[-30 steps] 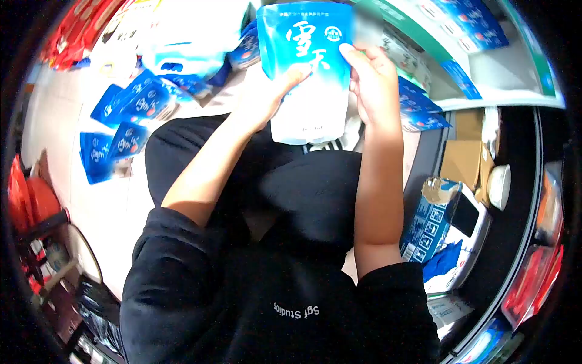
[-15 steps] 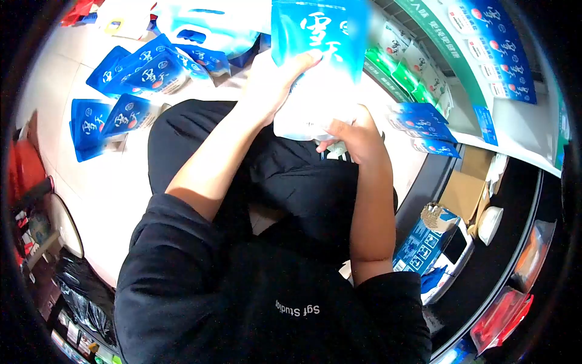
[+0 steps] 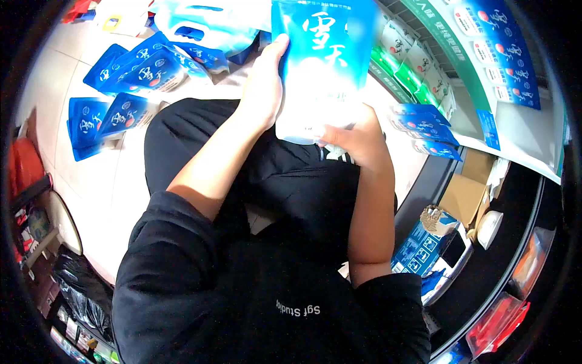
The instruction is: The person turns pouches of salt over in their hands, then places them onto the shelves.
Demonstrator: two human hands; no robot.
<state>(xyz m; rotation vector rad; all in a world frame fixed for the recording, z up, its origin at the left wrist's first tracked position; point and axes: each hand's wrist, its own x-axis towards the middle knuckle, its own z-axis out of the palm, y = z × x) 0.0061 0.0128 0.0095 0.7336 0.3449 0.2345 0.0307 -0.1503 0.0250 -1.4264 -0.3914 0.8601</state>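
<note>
Upright before me is a blue-and-white pouch (image 3: pixel 315 79) with large white characters on its blue upper part, its top reaching the frame's edge. My left hand (image 3: pixel 265 85) grips its left side, thumb along the edge and the other fingers hidden behind. At the lower right corner my right hand (image 3: pixel 361 136) is closed on the pouch, its thumb lying across the bottom of the front. My crossed legs in black trousers (image 3: pixel 194 139) are beneath it.
Similar blue pouches (image 3: pixel 145 70) lie on the tiled floor at left, beside a large light-blue bag with a handle hole (image 3: pixel 206 27). More pouches (image 3: pixel 424 124) sit at right by a shelf of packets (image 3: pixel 418 67). A dark shelf holds a cardboard box (image 3: pixel 464 194).
My left thumb has moved off the pouch's front to its left edge. My right thumb has shifted slightly left along the bottom. The pouch has hardly moved.
</note>
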